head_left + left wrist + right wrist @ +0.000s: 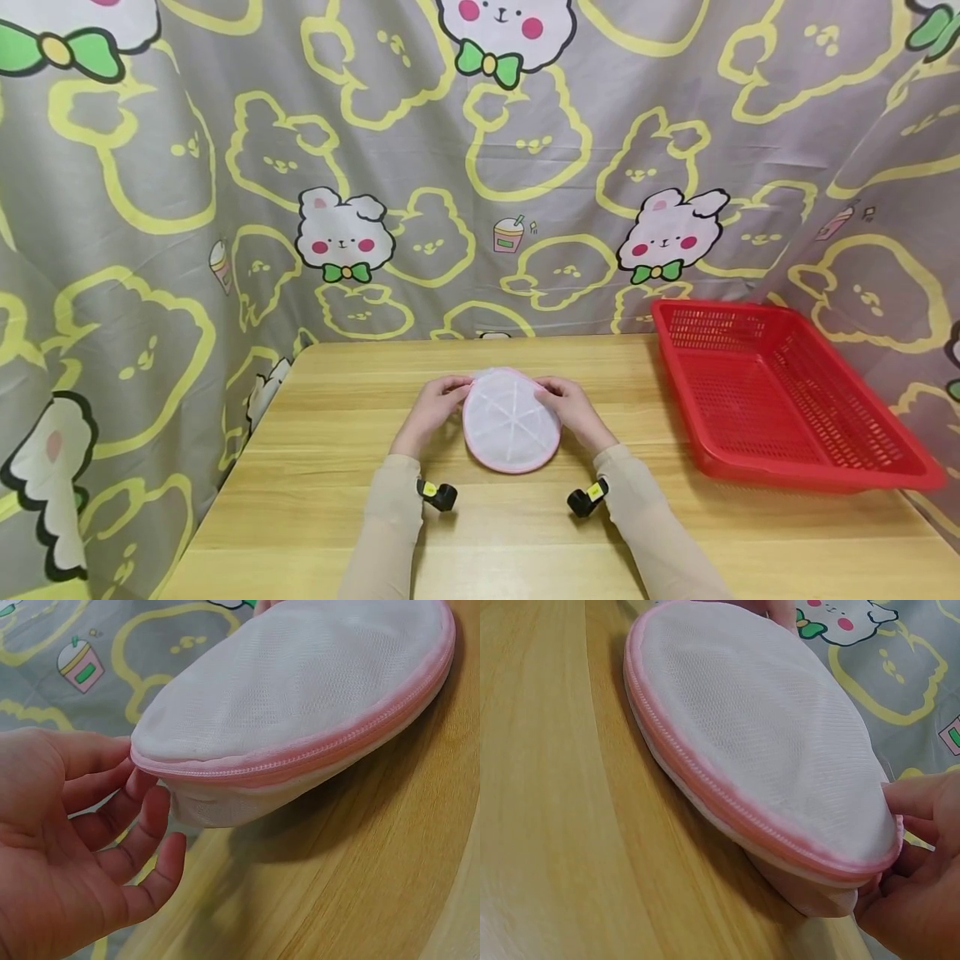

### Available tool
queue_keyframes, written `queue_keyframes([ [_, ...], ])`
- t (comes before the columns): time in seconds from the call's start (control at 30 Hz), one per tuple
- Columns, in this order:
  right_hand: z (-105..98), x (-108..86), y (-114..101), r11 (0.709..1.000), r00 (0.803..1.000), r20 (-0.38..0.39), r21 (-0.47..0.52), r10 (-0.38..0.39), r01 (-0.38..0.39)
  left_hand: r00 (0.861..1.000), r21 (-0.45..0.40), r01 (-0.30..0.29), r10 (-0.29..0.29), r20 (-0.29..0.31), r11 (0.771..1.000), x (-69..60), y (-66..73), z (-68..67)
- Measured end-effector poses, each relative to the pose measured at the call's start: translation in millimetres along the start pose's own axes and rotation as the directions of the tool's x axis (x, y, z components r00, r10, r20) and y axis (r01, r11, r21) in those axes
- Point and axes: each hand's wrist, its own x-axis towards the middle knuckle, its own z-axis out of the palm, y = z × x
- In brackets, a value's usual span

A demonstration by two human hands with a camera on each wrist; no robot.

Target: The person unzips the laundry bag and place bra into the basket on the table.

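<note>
Near the centre of the head view, a round white mesh bag (512, 425) with a pink edge sits between a person's two hands, over the wooden counter (322, 467). The left hand (435, 408), on the bag's left side in that view, pinches the rim between thumb and forefinger; its other fingers (161, 817) curl loosely below, spread a little apart. The right hand (573, 408) grips the upper right of the rim — thumb on the mesh face, fingers bent behind the edge. In the left wrist view, a pink zipper (300, 760) runs along the rim, and the bag's side slopes in underneath.

At the right of the head view stands a red plastic basket (795, 477) with slotted walls. A grey curtain (450, 158) — printed with white rabbits and yellow outlines — fills the upper part of the frame.
</note>
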Motion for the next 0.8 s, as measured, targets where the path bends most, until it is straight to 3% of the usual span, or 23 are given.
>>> queue_keyframes([
  [0.13,0.1,0.5,0.8,1.000,1.000,-0.003,0.000,0.007,-0.007,0.999,0.012,0.024,-0.023,-0.030,1.000,-0.7,0.7,0.1],
  [0.43,1.3,-0.1,-1.6,1.000,1.000,-0.006,-0.016,-0.001,0.001,0.998,0.040,0.020,-0.018,-0.062,0.999,-1.3,2.6,4.2],
  [0.63,2.0,0.9,-2.1,1.000,1.000,-0.013,0.000,-0.017,0.017,0.998,0.062,0.007,-0.003,-0.057,0.998,-6.3,12.4,5.0],
  [0.8,3.5,1.8,-1.3,1.000,0.999,-0.039,0.020,-0.016,0.017,0.994,0.066,-0.023,0.031,-0.109,0.998,-5.6,11.1,6.8],
])
